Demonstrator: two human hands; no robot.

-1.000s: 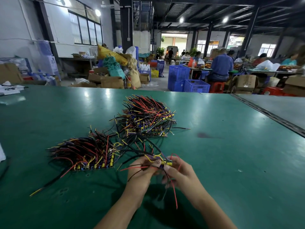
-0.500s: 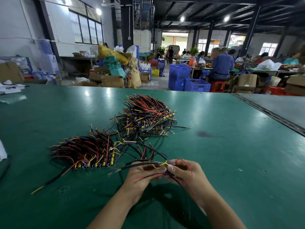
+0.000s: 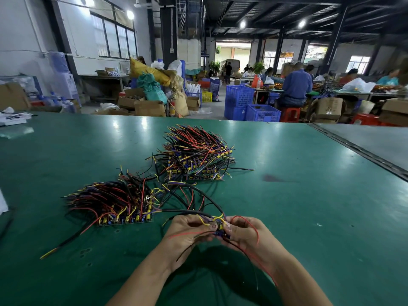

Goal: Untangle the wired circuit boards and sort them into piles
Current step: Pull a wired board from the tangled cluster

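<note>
Both hands meet low centre over the green surface (image 3: 309, 228), with a small wired board (image 3: 220, 227) held between them, just above it. Left hand (image 3: 187, 230): grip curled, thumb and fingers pinching the board's left side, yellow leads lying over the thumb. Right hand (image 3: 245, 236): grip curled round the board's right side, a red wire (image 3: 254, 224) looping over the knuckles and trailing down past the wrist. Thick black leads (image 3: 187, 211) run from the held board up-left toward the near pile (image 3: 114, 204), which lies on the surface left of the hands, boards edge-on along its front, wires fanned left. Can't tell if those leads are caught in that pile. Far pile (image 3: 196, 153) sits further back and to the right, stray wires from the two piles overlapping between them. Dark stain (image 3: 273, 178) on the surface right of the far pile. Blue crates (image 3: 254, 107) on the floor beyond the surface edge, people seated at work further back right
</note>
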